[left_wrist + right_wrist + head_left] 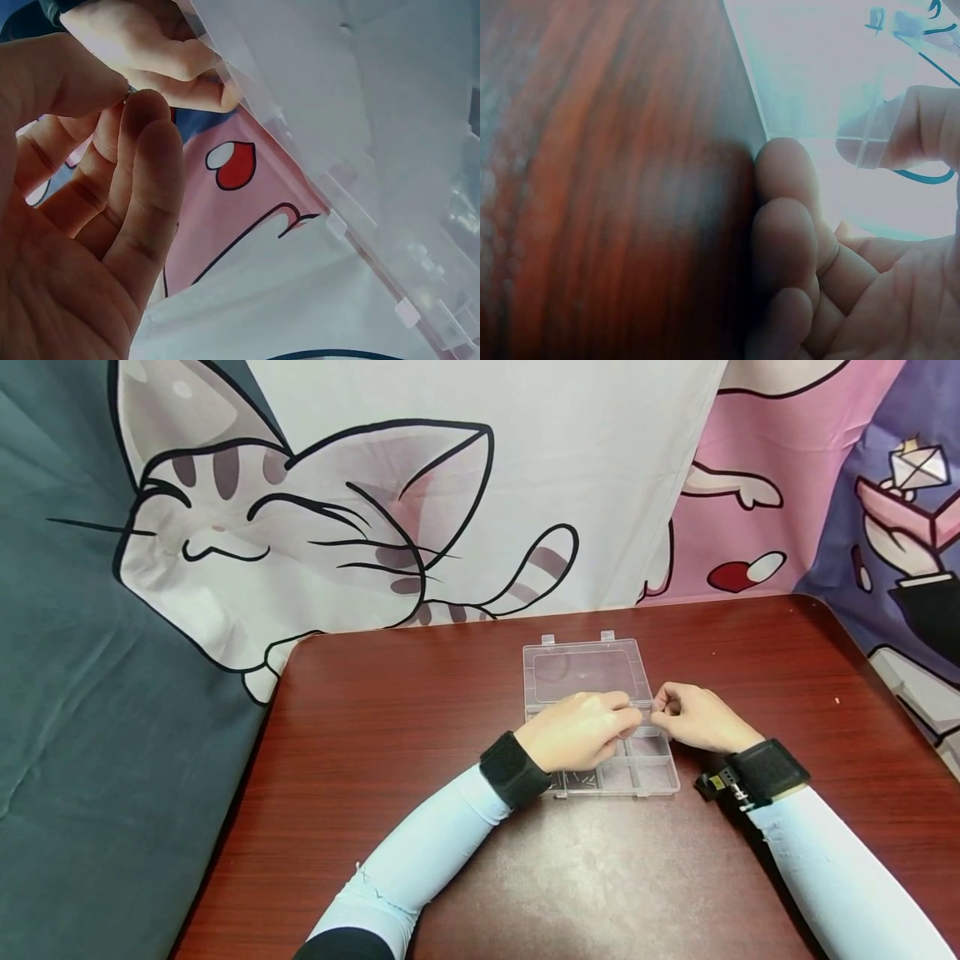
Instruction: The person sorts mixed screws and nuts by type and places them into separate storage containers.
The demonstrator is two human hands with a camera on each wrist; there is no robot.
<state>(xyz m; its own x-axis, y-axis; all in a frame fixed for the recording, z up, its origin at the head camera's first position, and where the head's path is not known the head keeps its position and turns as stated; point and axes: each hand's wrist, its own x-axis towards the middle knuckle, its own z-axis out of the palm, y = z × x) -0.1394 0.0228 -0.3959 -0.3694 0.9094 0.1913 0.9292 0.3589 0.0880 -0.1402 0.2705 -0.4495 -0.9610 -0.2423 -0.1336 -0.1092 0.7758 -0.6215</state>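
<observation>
A clear plastic compartment box lies on the table with its lid folded back, away from me. Above its compartments, my left hand pinches a tiny metallic piece between thumb and fingertip. That piece is mostly hidden by the fingers, so its kind cannot be told. My right hand is at the box's right edge, its fingers curled against the outside and its thumb over the box side, holding it. Small screw-like pieces lie in a near compartment; the left hand covers several other compartments.
The box stands on a reddish-brown wooden table. Cloth with cartoon cats hangs behind the table's far edge, and grey-green cloth hangs at the left. A tiny pale speck lies on the table at the right.
</observation>
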